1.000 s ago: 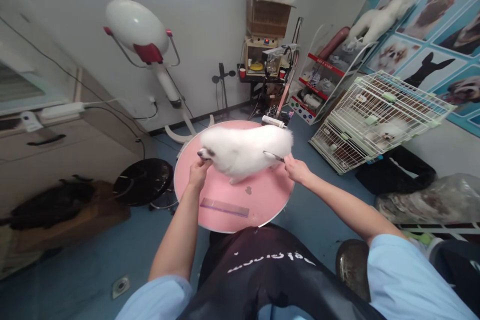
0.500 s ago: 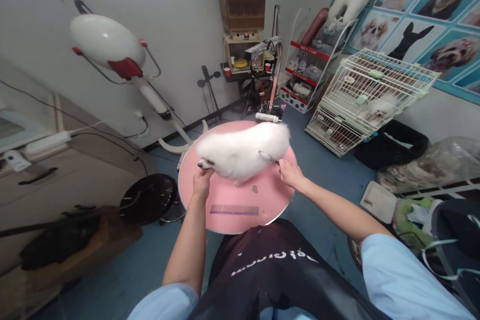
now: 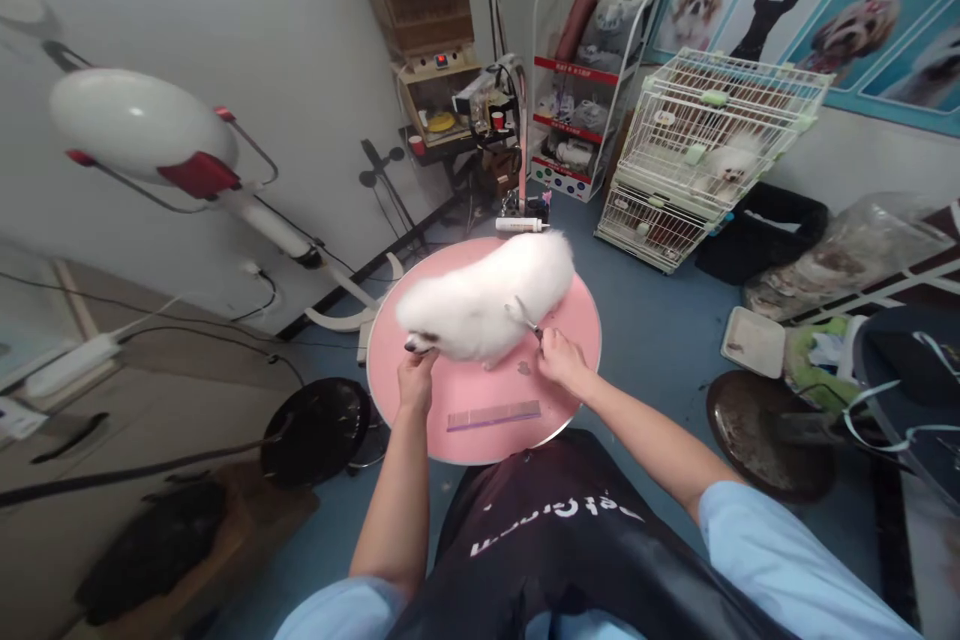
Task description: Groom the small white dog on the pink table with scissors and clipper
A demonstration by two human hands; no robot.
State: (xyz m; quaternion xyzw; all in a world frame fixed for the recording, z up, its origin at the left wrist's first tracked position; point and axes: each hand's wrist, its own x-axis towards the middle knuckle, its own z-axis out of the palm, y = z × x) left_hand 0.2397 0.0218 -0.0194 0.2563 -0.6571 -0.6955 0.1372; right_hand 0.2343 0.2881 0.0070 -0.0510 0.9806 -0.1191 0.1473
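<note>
A fluffy white dog stands on the round pink grooming table, its head at the left and its rear at the right. Under its chin is my left hand, fingers closed on the dog's muzzle. My right hand grips a pair of scissors, the spread blades against the coat on the dog's near side, toward the rear. A comb with a purple spine lies flat on the table in front of the dog. Beside the right hand sits a small grey tuft.
A white bottle lies beyond the table's far edge. To the left rises a white and red stand dryer, above a black round stool. At right, a wire cage holds another white dog. A brown round stool stands lower right.
The view has turned to the right, shifting the background leftward. The scissor blades look wider apart, and my right hand sits slightly lower beside the dog. My left hand keeps its hold at the muzzle.
</note>
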